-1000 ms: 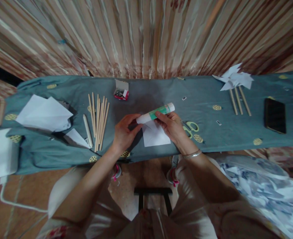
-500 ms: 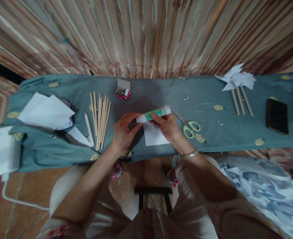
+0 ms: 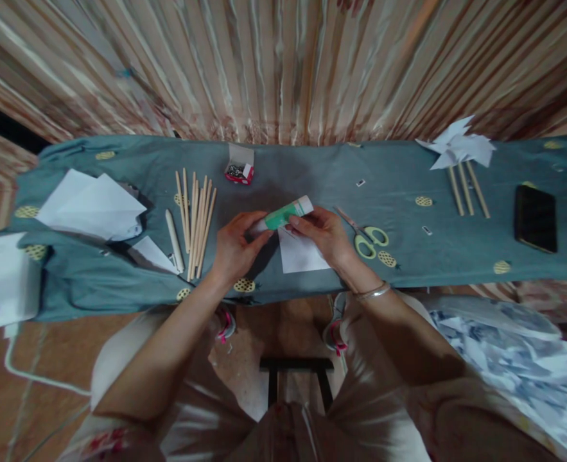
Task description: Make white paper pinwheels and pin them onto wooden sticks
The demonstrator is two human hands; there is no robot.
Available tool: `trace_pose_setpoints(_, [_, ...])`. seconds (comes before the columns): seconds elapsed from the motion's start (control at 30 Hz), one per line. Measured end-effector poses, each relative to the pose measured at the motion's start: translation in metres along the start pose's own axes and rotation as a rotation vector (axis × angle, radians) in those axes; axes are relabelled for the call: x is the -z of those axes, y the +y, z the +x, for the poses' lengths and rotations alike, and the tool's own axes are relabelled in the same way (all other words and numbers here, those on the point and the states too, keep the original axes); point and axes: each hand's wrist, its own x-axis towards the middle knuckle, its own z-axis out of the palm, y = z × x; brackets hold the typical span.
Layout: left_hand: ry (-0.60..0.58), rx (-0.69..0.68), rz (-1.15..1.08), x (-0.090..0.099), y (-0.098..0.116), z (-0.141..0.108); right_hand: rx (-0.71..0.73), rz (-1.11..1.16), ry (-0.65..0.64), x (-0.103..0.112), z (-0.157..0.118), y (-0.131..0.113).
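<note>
Between my hands, above the table, is a green and white glue stick (image 3: 283, 215), tilted with its right end higher. My left hand (image 3: 239, 247) grips its left end between thumb and fingers. My right hand (image 3: 325, 236) is closed around the lower side of the tube, thumb on the green label. Under it a white sheet of paper (image 3: 302, 253) lies on the cloth, partly hidden by my right hand. Just right of that hand are scissors (image 3: 370, 239) with light green handles.
Left are wooden sticks (image 3: 200, 224), a white pen-like tool (image 3: 174, 240), folded papers (image 3: 90, 205) and a white device (image 3: 6, 282). Behind stands an open small box (image 3: 239, 165). Right are paper pinwheels (image 3: 461, 149) on sticks, a phone (image 3: 535, 219) and a bag of paper scraps (image 3: 514, 359).
The glue stick has shifted a little to the left and tilts more steeply. My left hand has moved slightly left with it, and its fingers now cover more of the left end.
</note>
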Motion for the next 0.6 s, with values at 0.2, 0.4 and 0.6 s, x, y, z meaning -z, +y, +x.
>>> trace_pose_setpoints(0.2, [0.022, 0.041, 0.229, 0.015, -0.015, 0.001, 0.259, -0.545, 0.038, 0.042, -0.010, -0.006])
trace_pose_setpoints(0.4, [-0.001, -0.010, 0.410, 0.023, -0.022, 0.001, 0.465, -0.987, -0.066, 0.064, -0.033, -0.011])
trace_pose_setpoints(0.6, [-0.101, -0.373, 0.424, 0.003, 0.005, -0.014, 0.597, -1.149, -0.168, 0.073, -0.045, -0.009])
